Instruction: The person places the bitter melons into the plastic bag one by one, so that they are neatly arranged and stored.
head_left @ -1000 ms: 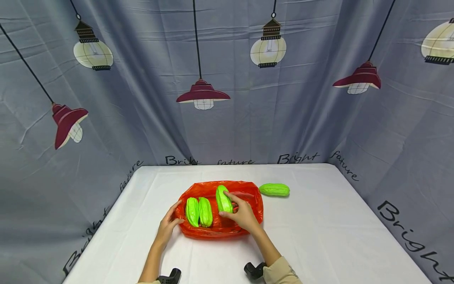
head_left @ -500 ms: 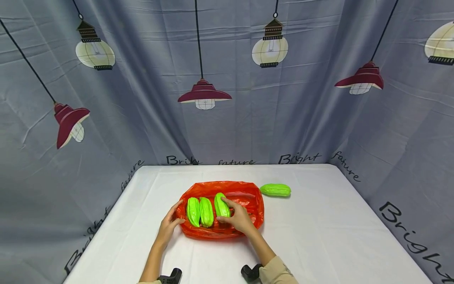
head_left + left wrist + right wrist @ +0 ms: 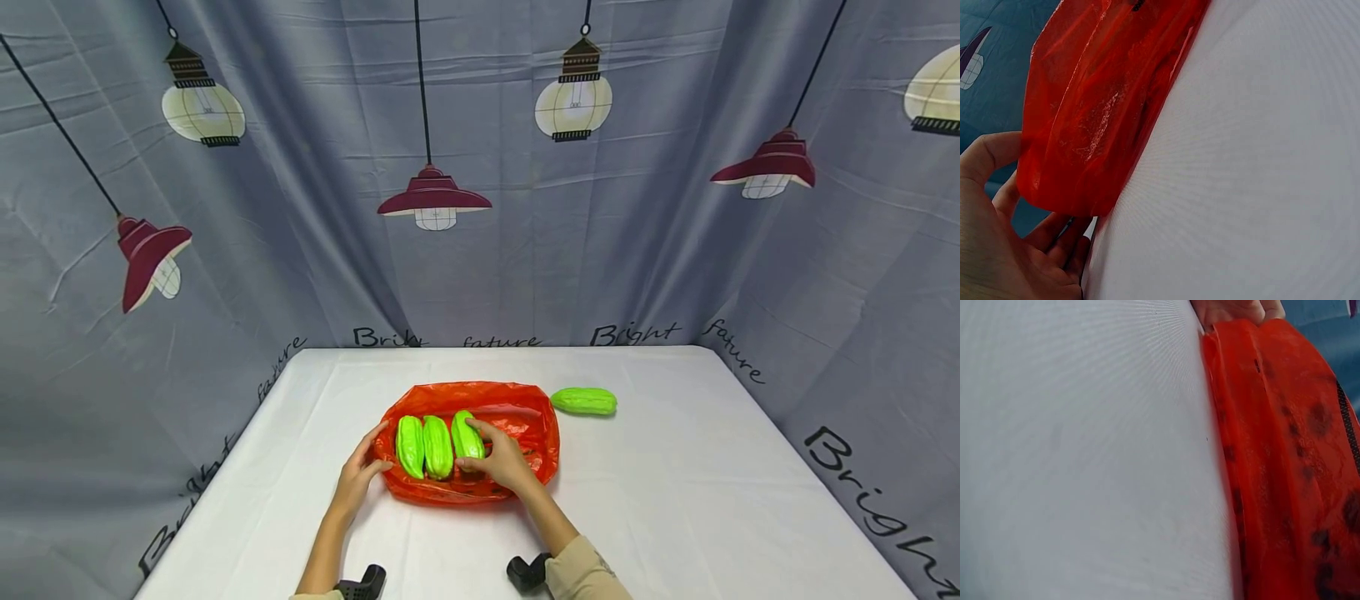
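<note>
A red plastic bag (image 3: 517, 396) lies open on the white table. Inside it, toward the left, two ridged green bitter melons lie side by side: one bitter melon (image 3: 410, 447) at the far left, a second bitter melon (image 3: 438, 447) beside it. My right hand (image 3: 504, 458) reaches in over the near rim, thumb and fingers gripping a third bitter melon (image 3: 466, 436) just right of that pair. My left hand (image 3: 356, 479) holds the bag's left end; the left wrist view shows thumb and fingers curved around the red plastic (image 3: 1079, 137).
Another bitter melon (image 3: 585, 402) lies on the white tablecloth (image 3: 675, 483), just right of the bag's far right corner. Black wrist cameras sit on both forearms. A grey curtain (image 3: 480, 283) printed with lamps hangs behind and at both sides.
My right hand has brought the third bitter melon down and slightly left in the bag, closer to the other two. My left hand stays at the bag's left end.
</note>
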{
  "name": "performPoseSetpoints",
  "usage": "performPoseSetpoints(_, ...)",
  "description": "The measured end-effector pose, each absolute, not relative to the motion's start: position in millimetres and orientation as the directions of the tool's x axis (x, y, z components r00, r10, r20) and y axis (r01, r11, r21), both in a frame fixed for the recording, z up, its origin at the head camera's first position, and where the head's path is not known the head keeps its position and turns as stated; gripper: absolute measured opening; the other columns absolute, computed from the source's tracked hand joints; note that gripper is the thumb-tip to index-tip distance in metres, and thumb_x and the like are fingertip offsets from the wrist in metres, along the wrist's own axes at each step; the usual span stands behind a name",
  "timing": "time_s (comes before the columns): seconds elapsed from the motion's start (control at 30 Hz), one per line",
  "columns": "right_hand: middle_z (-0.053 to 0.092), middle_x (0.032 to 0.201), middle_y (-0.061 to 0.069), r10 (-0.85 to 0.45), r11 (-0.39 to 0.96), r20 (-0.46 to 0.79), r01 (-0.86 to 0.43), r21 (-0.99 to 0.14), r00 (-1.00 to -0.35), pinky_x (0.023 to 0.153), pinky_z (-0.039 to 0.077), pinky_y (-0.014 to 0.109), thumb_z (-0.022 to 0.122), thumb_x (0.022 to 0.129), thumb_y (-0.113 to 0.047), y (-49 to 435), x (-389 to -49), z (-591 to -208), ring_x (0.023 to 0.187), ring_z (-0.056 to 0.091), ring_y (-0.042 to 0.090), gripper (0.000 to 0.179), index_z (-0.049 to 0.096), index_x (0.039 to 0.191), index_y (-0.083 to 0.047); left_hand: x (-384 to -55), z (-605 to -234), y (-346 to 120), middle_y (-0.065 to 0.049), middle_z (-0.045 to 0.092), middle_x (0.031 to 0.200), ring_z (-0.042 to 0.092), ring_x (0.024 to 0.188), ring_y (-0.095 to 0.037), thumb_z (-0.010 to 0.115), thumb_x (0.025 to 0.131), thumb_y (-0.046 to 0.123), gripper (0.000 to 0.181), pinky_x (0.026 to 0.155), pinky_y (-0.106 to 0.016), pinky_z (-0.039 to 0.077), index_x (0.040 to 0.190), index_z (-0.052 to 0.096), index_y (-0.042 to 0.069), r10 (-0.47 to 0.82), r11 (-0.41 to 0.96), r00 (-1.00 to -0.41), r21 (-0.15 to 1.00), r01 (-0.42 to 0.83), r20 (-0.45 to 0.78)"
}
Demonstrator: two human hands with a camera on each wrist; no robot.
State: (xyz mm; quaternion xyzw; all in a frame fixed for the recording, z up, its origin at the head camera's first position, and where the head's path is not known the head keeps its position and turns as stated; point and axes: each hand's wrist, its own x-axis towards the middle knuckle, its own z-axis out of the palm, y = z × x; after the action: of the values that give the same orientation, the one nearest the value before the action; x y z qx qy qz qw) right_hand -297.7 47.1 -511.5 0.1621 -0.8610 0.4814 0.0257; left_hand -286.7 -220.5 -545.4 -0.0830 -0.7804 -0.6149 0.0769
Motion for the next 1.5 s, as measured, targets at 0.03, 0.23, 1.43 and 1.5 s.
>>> performPoseSetpoints(0.03,0.061,0.109,0.015,-0.253,0.490,0.197,-0.302,-0.818,-0.947,0.071,0.048,0.034,0.078,0.071,-0.029,47,-298,-512,0.089,0.058,0.021,0.071,0.049,0.134,-0.011,-287,-545,-221,-0.004,0.045,0.138,0.038,0.126,-0.021,0.060,0.080,0.005,0.062,0.098,-0.022,0.029,0.137,0.045,0.023,0.036,0.234,-0.974,0.945,0.227,0.225)
performPoseSetpoints(0.23,0.061,0.110,0.015,-0.260,0.507,0.200,-0.310,-0.804,-0.945,0.073,0.048,0.036,0.078,0.072,-0.030,45,-300,-514,0.092,0.058,0.024,0.071,0.049,0.134,-0.011,-287,-545,-222,-0.003,0.044,0.139,0.037,0.127,-0.022,0.060,0.081,0.005,0.062,0.099,-0.025,0.028,0.138,0.045,0.024,0.043,0.221,-0.973,0.948,0.229,0.225)
performPoseSetpoints(1.43,0.062,0.111,0.016,-0.317,0.450,0.204,-0.336,-0.827,-0.926,0.063,0.047,0.026,0.074,0.076,-0.031,52,-297,-512,0.083,0.059,0.021,0.070,0.046,0.136,-0.009,-278,-530,-217,-0.016,0.045,0.137,0.039,0.124,-0.029,0.058,0.081,-0.002,0.060,0.091,-0.011,0.031,0.138,0.043,0.007,0.054,0.200,-0.964,0.943,0.264,0.259)
performPoseSetpoints(1.5,0.062,0.111,0.017,-0.318,0.446,0.199,-0.332,-0.831,-0.927,0.064,0.048,0.026,0.074,0.076,-0.031,54,-297,-511,0.082,0.061,0.022,0.070,0.046,0.137,-0.009,-283,-537,-219,-0.014,0.044,0.138,0.039,0.125,-0.028,0.059,0.081,-0.001,0.060,0.091,-0.011,0.031,0.138,0.043,0.009,0.056,0.197,-0.966,0.945,0.260,0.254)
